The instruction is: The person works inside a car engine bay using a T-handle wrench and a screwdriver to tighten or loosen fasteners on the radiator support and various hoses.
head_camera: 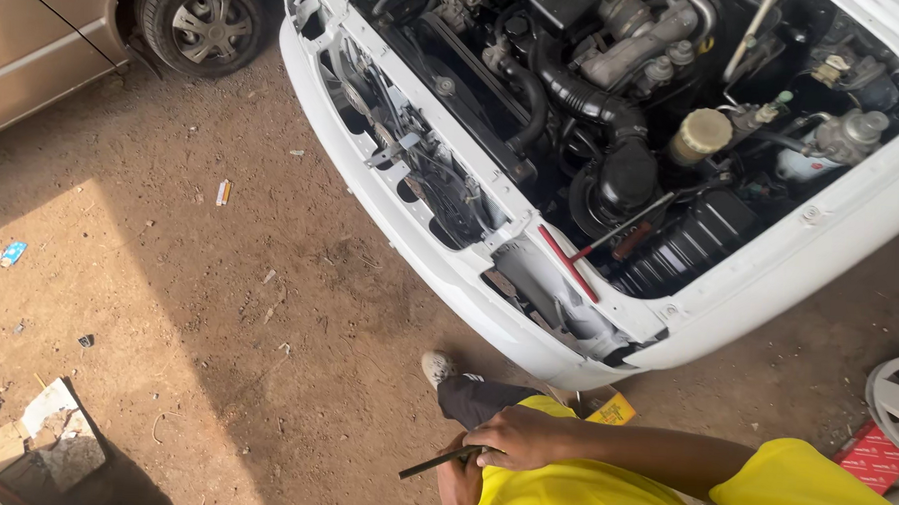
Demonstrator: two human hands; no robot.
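Rod in right hand grip.

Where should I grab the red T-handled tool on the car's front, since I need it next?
Grip the red crossbar, which lies bare on the white front panel, coming from the bumper side. Its dark shaft runs back into the crowded engine bay, so that end is harder to reach.

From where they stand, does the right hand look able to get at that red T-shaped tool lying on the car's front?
Probably yes: the red T-shaped tool lies uncovered on the white car's front edge, nothing between. But the right hand holds a thin dark tool.
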